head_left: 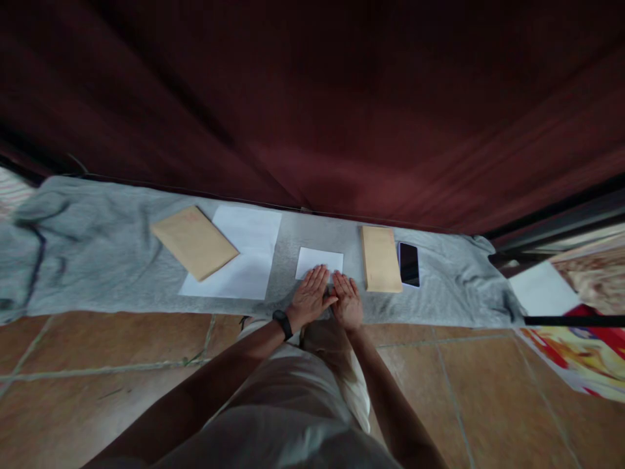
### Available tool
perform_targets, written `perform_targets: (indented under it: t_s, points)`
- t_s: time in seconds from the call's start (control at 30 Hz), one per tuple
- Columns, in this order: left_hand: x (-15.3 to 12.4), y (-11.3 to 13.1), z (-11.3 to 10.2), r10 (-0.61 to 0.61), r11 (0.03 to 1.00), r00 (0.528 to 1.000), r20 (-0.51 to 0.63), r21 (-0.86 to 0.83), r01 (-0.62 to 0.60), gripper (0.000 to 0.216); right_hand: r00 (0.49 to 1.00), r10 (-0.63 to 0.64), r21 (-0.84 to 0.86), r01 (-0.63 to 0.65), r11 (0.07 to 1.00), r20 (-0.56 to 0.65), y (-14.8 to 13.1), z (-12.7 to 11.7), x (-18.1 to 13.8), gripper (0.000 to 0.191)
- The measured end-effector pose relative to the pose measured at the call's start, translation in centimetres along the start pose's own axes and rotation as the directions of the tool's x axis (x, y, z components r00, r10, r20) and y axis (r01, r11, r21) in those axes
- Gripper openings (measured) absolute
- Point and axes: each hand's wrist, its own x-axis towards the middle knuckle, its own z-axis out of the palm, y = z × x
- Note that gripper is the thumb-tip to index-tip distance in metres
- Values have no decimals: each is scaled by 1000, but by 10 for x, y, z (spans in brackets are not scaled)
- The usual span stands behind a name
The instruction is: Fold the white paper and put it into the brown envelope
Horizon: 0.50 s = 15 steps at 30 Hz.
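Observation:
A small white rectangle of paper (317, 258), perhaps folded, lies on the grey cloth (297, 228) in front of me. My left hand (310, 296), with a dark watch on its wrist, is flat, its fingertips over the paper's near edge. Beside it, my right hand (347, 303) has its fingers stretched out, the tips at the paper's near right corner. The thumbs come close together. Part of the paper is hidden under the fingers.
To the left, a brown envelope (195, 242) overlaps white paper sheets (254, 260). A stack of brown envelopes (381, 259) lies to the right, next to a phone (409, 265). A dark red panel (312, 130) rises behind the cloth. A colourful box (586, 355) stands at the far right.

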Motion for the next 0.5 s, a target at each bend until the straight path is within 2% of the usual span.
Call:
perform_targets:
  t_s: [0.17, 0.5]
  points:
    - [-7, -9, -6, -39, 999, 999, -9, 11, 40, 78, 1000, 7, 22, -7, 1000, -11, -1, 0, 0, 53]
    - [-11, -43, -21, -219, 975, 975, -38, -37, 218, 74, 999, 20, 34, -19, 999, -44, -3, 1, 1, 52]
